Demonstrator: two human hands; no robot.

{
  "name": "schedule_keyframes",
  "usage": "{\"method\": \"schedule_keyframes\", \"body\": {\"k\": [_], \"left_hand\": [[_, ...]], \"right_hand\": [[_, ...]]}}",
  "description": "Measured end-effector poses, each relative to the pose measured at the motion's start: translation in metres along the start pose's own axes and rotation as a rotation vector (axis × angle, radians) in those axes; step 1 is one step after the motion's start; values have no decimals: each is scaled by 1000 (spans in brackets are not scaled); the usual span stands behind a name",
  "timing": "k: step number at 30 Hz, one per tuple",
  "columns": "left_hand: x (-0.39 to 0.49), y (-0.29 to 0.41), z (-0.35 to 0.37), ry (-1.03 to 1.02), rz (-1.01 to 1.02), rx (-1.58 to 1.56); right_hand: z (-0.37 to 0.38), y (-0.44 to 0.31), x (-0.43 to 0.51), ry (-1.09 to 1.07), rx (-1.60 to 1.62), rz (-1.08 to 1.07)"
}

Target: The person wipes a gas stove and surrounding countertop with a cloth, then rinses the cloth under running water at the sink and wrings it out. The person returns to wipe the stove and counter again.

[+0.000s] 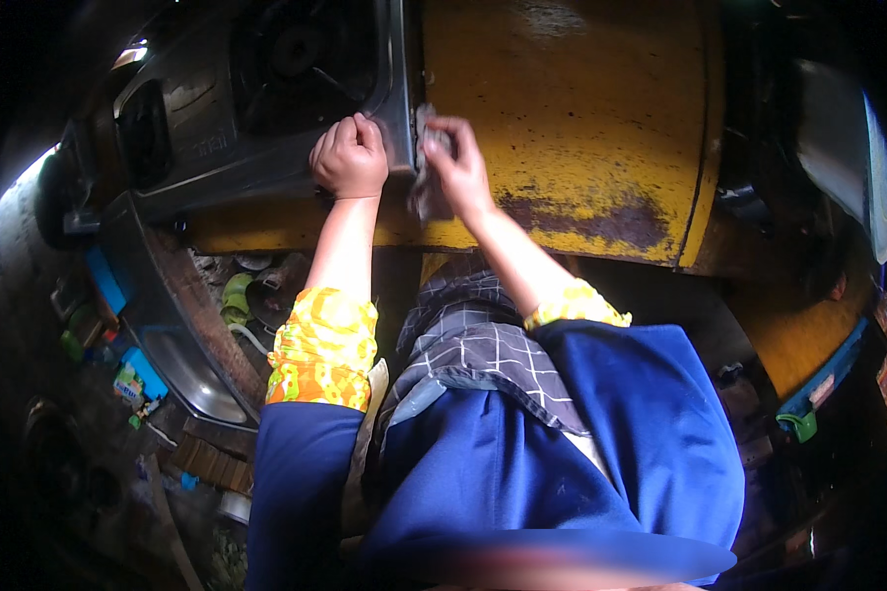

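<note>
My left hand (349, 156) is closed in a fist at the front edge of a metal gas stove (266, 159), near its right corner. What lies inside the fist, if anything, is hidden. Between thumb and fingers my right hand (454, 162) grips a crumpled greyish cloth (430, 193). The cloth is against the yellow wooden tabletop (576, 133), right beside the stove's right side. Brown worn patches show along the tabletop's front edge.
At the lower left is a stainless steel sink (192, 373), with blue containers and a packet (128, 385) beyond it. Green dishes (236, 295) lie below the table's left part. A green-handled item (800, 425) is at the far right.
</note>
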State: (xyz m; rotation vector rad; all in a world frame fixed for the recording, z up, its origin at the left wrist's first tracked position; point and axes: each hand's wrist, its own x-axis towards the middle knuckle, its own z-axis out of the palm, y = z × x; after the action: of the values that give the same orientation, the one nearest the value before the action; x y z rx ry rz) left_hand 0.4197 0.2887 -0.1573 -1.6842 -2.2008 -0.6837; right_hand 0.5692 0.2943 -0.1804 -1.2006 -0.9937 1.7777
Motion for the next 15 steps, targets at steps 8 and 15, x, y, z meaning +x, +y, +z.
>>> {"method": "schedule_keyframes", "body": {"k": [8, 15], "left_hand": [[0, 0, -1, -8, 6, -2], [1, 1, -2, -7, 0, -15]], "right_hand": [[-10, 11, 19, -26, -446, -350], [-17, 16, 9, -107, -295, -147]]}}
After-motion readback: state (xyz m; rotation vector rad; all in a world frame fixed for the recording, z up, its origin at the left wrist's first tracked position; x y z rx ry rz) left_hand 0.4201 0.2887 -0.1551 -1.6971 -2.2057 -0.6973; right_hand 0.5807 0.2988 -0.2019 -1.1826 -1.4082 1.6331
